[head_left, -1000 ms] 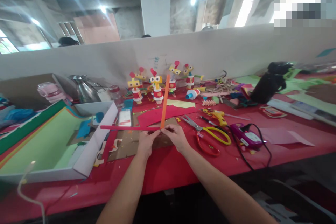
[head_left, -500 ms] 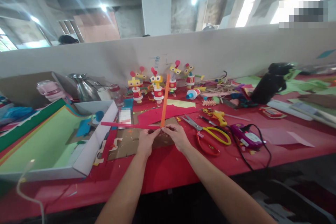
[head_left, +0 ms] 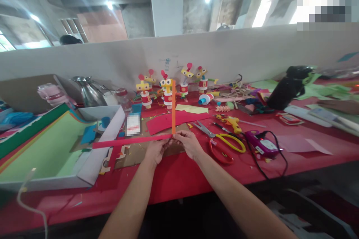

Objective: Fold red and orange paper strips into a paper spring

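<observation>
- Left hand (head_left: pixel 156 151) pinched at the fingertips on the near end of a red paper strip (head_left: pixel 131 141), thin and flat, running leftward above the white box (head_left: pixel 108 140).
- Right hand (head_left: pixel 188 144) pinched likewise on the foot of an orange paper strip (head_left: pixel 173 106), standing nearly upright.
- Both strips apparently overlapped at right angles between the hands, though the joint itself sits hidden behind the fingers.
- Just right of the hands, on the red table cover (head_left: pixel 179 179): yellow-handled scissors (head_left: pixel 221 140), red-handled scissors (head_left: pixel 217 153), a purple glue gun (head_left: pixel 259 143) with black cord.
- Behind, a row of paper-cup figures (head_left: pixel 168 91) with springy folded arms.
</observation>
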{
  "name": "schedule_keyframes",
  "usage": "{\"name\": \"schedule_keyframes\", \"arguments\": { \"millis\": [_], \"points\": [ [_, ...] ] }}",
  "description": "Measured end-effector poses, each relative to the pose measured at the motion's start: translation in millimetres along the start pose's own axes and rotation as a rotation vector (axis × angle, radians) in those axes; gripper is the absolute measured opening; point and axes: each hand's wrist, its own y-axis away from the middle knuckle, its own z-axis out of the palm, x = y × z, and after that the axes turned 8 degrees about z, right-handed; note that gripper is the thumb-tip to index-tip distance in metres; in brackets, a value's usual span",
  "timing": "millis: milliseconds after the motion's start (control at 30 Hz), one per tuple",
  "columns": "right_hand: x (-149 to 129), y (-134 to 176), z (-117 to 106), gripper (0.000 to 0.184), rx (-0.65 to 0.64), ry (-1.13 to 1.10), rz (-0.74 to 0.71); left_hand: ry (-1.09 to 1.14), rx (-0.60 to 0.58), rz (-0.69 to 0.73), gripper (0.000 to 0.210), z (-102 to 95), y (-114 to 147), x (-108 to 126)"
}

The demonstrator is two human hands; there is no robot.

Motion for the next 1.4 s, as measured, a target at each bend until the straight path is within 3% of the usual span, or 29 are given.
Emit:
{"name": "schedule_keyframes", "arguments": {
  "millis": [267, 567, 767, 1033, 1200, 1300, 1400],
  "points": [
    [1.5, 1.1, 3.0, 0.024, 0.033, 0.06, -0.073, -0.045, -0.077, 0.017, 0.03, -2.1, -1.2, -0.2],
    [7.4, -0.8, 1.6, 0.019, -0.007, 0.209, -0.181, -0.109, -0.032, 0.137, 0.03, 2.2, -0.4, -4.4],
    [12.5, -0.5, 3.9, 0.019, 0.037, 0.276, -0.265, -0.156, 0.045, 0.205, 0.03, -0.7, -3.5, -9.6],
    [3.2, 3.6, 4.3, 0.024, 0.086, 0.122, -0.074, -0.055, -0.044, 0.173, 0.031, 5.4, 0.3, -5.4],
    [6.9, 0.3, 0.1, 0.025, 0.041, 0.158, -0.065, -0.196, -0.04, 0.19, 0.027, 2.5, 1.7, -2.6],
    [7.2, -0.6, 0.0, 0.025, 0.058, 0.144, -0.098, -0.181, -0.019, 0.19, 0.026, 1.8, 1.6, -0.8],
    [6.5, -0.9, 1.0, 0.025, 0.01, 0.042, -0.043, -0.137, -0.014, 0.163, 0.026, 3.3, 1.6, 0.7]
  ]
}}
